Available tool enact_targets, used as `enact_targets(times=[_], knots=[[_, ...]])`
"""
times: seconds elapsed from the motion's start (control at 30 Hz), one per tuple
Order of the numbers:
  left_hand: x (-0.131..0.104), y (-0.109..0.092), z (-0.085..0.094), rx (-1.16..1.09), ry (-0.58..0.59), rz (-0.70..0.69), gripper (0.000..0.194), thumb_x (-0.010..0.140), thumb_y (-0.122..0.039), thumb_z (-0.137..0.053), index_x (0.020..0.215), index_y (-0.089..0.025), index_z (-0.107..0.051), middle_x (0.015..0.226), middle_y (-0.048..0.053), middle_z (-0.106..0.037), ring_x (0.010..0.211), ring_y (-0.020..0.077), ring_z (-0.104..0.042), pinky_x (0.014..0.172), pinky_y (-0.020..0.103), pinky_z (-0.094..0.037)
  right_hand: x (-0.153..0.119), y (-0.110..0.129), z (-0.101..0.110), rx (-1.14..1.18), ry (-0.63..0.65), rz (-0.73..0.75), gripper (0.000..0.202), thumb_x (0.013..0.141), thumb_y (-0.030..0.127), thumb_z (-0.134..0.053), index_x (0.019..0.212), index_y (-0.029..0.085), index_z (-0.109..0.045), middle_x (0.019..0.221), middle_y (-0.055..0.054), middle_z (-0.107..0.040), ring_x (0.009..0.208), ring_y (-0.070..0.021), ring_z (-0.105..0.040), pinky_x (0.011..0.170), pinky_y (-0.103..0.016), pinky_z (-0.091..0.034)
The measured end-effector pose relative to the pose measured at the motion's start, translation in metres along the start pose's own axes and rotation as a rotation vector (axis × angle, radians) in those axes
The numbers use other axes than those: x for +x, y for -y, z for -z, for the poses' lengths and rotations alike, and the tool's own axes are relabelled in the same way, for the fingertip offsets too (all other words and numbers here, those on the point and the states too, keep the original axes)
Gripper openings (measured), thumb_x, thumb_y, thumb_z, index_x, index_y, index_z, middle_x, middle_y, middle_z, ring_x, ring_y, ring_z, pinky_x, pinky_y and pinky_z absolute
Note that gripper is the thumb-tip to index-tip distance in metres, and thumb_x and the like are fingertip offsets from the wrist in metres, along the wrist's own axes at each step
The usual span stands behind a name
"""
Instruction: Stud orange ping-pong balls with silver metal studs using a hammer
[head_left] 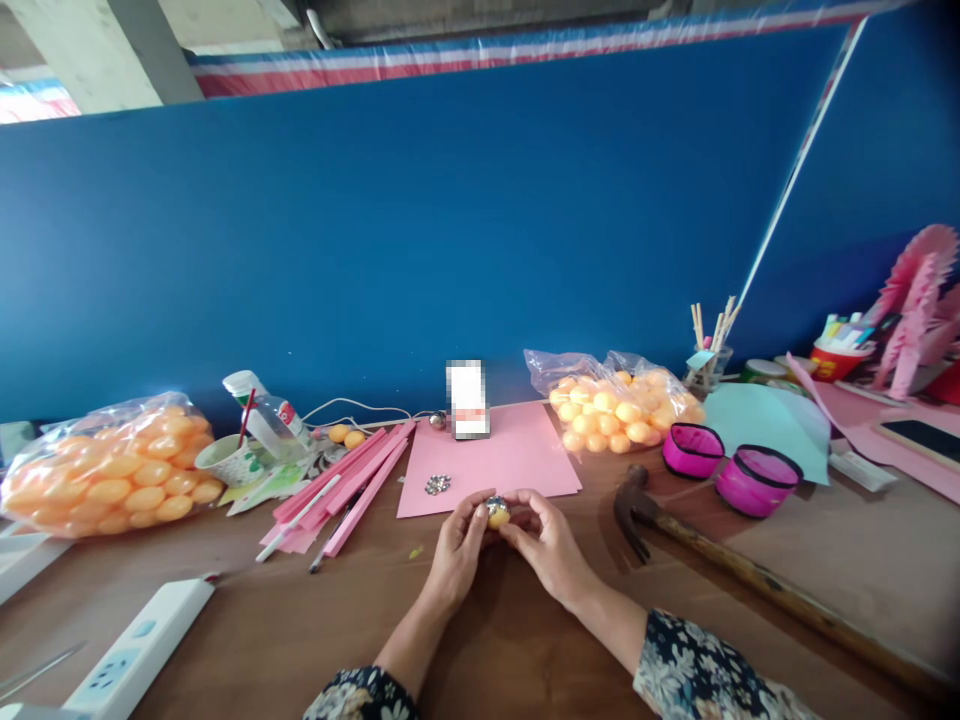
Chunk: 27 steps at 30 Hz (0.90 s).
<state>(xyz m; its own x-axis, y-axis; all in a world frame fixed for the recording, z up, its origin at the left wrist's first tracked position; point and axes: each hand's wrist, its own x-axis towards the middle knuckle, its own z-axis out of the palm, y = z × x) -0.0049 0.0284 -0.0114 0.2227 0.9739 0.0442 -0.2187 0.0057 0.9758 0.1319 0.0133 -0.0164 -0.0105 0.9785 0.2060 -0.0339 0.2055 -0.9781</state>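
Observation:
Between my two hands is a small orange ball (498,514) with shiny silver pieces over its upper part. My left hand (459,545) closes on it from the left, thumb against its side. From the right, my right hand (546,540) pinches the same ball with thumb and fingers; some fingertips are hidden behind it. A small heap of shiny silver pieces (438,485), too small to name surely, lies just beyond on a pink paper sheet (517,455). Farther back sits a silver ball (437,420), beside a blurred-out upright white object (468,400).
Bags of orange balls stand at left (120,490) and back right (615,410). Pink paper strips (352,490), a paper cup (225,460) and a power strip (142,640) are leftward. A hammer (720,545) and magenta bands (757,482) lie rightward. A blue partition (420,230) closes the back.

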Motion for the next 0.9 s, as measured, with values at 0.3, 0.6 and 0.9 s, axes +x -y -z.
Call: enact_targets(times=[0.3, 0.6, 0.9], knots=[[0.000, -0.001, 0.000, -0.099, -0.023, 0.042, 0.035, 0.080, -0.038, -0.050, 0.107, -0.016, -0.056, 0.101, 0.009, -0.063, 0.092, 0.0226, -0.060, 0.078, 0.035, -0.050, -0.002, 0.003, -0.002, -0.099, -0.031, 0.073, 0.030, 0.073, 0.026, -0.062, 0.102, 0.020, -0.057, 0.094, -0.005, -0.064, 0.078, -0.0169, -0.060, 0.070, -0.029, -0.051], [-0.002, -0.005, 0.002, -0.070, 0.073, 0.088, 0.044, 0.079, -0.038, -0.053, 0.114, -0.013, -0.052, 0.100, 0.012, -0.064, 0.089, 0.0230, -0.061, 0.071, 0.033, -0.052, -0.002, 0.006, -0.001, -0.118, -0.057, 0.081, 0.028, 0.074, 0.032, -0.061, 0.099, 0.020, -0.058, 0.092, -0.006, -0.065, 0.077, -0.0177, -0.061, 0.070, -0.031, -0.052], [-0.001, -0.010, 0.002, -0.196, 0.031, 0.137, 0.037, 0.080, -0.039, -0.052, 0.105, -0.011, -0.056, 0.090, 0.011, -0.067, 0.079, 0.0187, -0.065, 0.067, 0.027, -0.051, -0.001, 0.005, -0.001, -0.032, -0.077, 0.018, 0.030, 0.075, 0.032, -0.058, 0.102, 0.019, -0.055, 0.093, -0.006, -0.064, 0.079, -0.0182, -0.062, 0.073, -0.031, -0.052]])
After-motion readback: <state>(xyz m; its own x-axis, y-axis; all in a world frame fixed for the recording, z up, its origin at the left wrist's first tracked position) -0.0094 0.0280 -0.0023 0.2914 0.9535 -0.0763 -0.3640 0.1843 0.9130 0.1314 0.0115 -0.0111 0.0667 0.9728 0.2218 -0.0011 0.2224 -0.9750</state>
